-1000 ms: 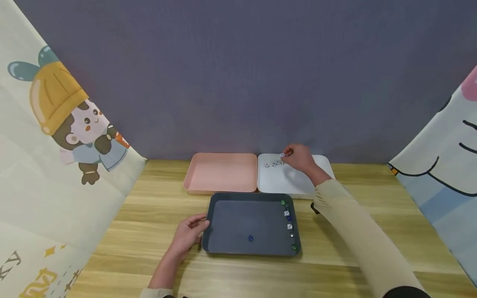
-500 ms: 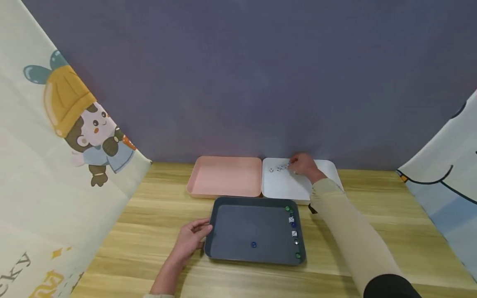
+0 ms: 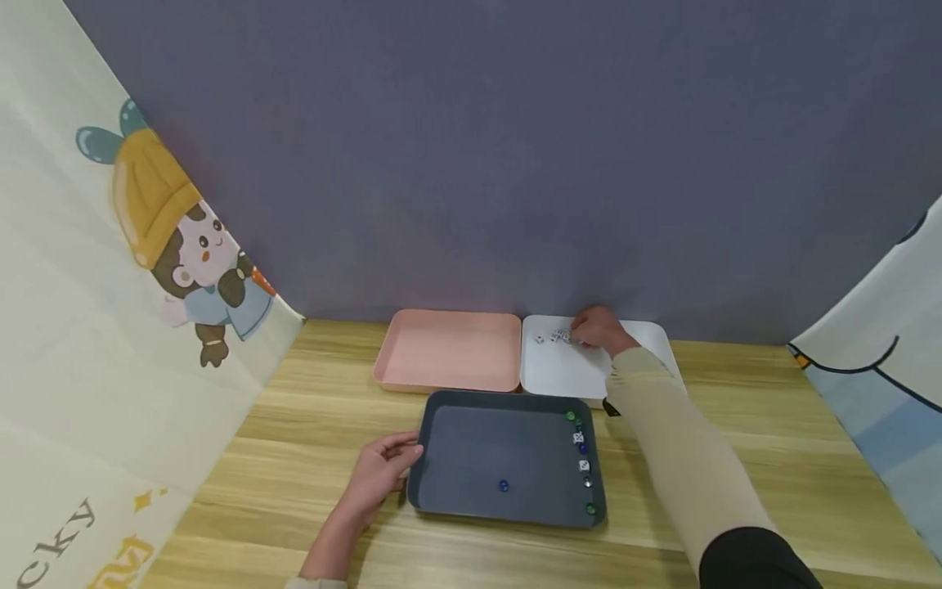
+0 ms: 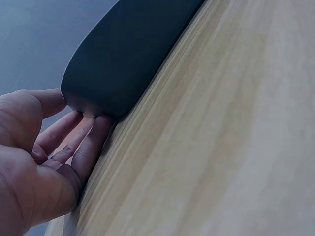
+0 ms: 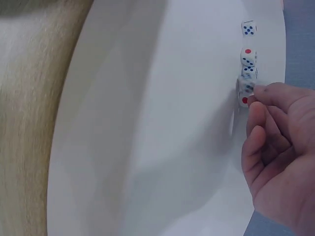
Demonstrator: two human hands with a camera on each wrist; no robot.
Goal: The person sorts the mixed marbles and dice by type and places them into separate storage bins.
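My left hand holds the left rim of the dark grey tray; in the left wrist view its thumb lies over the edge and its fingers bear on the outer wall. Along the tray's right side lie green and blue glass-like beads, a clear one and two white dice. One blue bead sits alone near the front. Over the white tray my right hand pinches a die, blurred, at the end of a row of dice by the far edge.
A pink tray stands left of the white one, both behind the dark tray. Wood-grain table surrounds them, with a grey-blue backdrop close behind and printed cloth panels at both sides.
My right hand has lowered the die from above the white tray down to the row of dice. The left hand keeps its hold on the dark tray. The head view has shifted slightly.
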